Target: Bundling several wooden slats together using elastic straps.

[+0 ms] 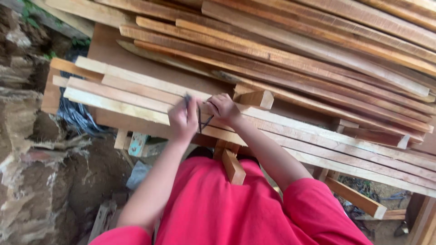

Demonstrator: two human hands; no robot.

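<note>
My left hand (183,119) is closed around a thin dark tool (200,119), whose tip sticks up above the fist. It rests on a pale wooden slat (118,105), one of several slats laid side by side. My right hand (222,108) is curled just to the right, its fingers pressing on the same slats and touching the tool's thin dark legs. I cannot tell what kind of tool it is. A small wooden block (256,98) lies right beside my right hand. Red sleeves cover both upper arms.
Long reddish planks (318,50) are stacked behind the slats, on a brown board (109,50). Short wood offcuts (232,165) and a sloping batten (356,197) sit below the slats. At the left are bare earth, stones (27,149) and a dark plastic sheet (75,113).
</note>
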